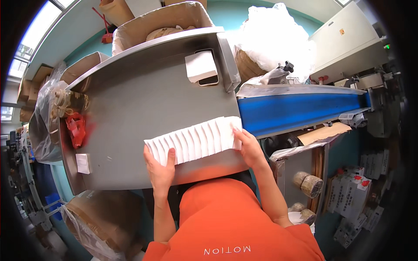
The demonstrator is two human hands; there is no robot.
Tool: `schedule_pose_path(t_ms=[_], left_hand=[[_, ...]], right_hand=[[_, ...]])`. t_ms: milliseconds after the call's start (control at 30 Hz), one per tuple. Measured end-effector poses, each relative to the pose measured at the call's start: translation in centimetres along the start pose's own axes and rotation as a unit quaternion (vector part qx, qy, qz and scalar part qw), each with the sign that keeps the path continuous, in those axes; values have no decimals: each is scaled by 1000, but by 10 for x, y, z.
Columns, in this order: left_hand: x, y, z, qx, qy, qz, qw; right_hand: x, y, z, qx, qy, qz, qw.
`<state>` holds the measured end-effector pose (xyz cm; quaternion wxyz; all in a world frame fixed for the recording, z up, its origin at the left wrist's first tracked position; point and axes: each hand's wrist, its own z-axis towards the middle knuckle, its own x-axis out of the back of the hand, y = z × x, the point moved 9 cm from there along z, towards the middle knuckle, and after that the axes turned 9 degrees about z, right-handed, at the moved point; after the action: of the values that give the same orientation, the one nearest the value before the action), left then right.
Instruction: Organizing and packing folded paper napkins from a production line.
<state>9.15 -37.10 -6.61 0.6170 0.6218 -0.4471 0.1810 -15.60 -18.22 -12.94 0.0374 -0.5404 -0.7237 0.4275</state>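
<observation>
A long row of white folded paper packets [193, 141] stands packed side by side on the grey metal table [130, 104], near its front edge. My left hand [160, 174] grips the left end, its thumb up along the near side and the fingers partly hidden behind the packets. At the other end, my right hand [251, 150] presses against the last packets, fingertips on the top and side. The row is squeezed between both hands. Whether it rests fully on the metal or is slightly lifted, I cannot tell.
A blue conveyor belt [300, 108] adjoins the table's right side. Farther back, a white stack [200, 65] lies partly over a dark phone [209, 81]. Along the left edge are a red plastic bag [77, 130], a clear jar [72, 101] and a small white packet [83, 163]. Raised metal rims border the table.
</observation>
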Motion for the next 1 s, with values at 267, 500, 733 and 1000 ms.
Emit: schedule_pose_path(t_ms=[267,500,733,1000], left_hand=[[1,24,-3,-33,-6,-57,998],[-8,49,2,-27,-4,-8,1000],[-7,47,2,-46,19,-38,998],[-9,43,3,-70,23,-31,997]], right_hand=[[44,-8,8,50,72,17,996],[-3,-14,11,97,10,-136,986],[25,-5,-4,-61,-48,2,997],[21,-10,1,-16,-52,-126,990]])
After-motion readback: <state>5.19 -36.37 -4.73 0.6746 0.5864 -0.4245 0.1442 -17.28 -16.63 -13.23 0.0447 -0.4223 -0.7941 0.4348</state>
